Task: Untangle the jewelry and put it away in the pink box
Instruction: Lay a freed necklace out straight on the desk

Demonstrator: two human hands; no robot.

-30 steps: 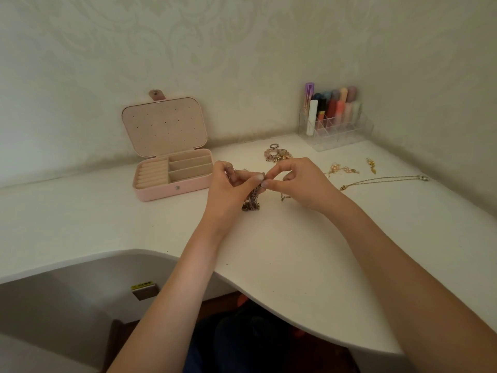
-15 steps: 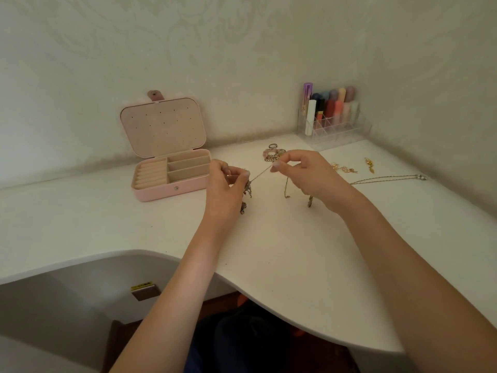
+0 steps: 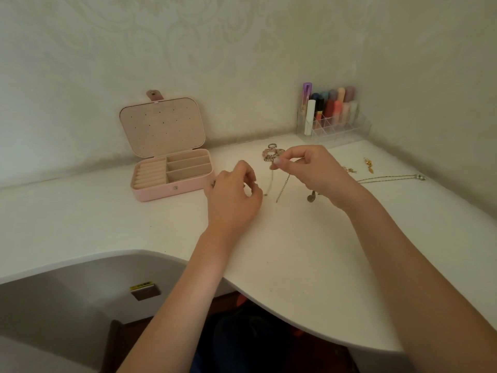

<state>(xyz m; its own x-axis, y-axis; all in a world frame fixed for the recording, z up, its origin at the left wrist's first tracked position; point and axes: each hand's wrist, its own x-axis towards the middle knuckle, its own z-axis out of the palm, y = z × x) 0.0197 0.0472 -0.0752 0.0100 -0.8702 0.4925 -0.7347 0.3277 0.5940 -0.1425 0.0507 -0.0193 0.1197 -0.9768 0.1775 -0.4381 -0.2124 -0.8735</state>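
Note:
The pink box stands open at the back left of the white desk, with its compartments bare. My right hand pinches thin chains that hang down to the desk, and a small round pendant dangles under its wrist. My left hand is just left of the chains and apart from them. Its fingers curl round a small piece of jewelry, of which only a metallic bit shows at the hand's left edge.
A pink beaded piece with a ring lies behind my hands. A long thin necklace and gold earrings lie to the right. A clear organizer with cosmetics stands in the corner. The desk's curved front edge is near me.
The tangled clump held between both hands has come apart. My right hand rose to the right with the chains, and my left hand drew back to the left, free of them.

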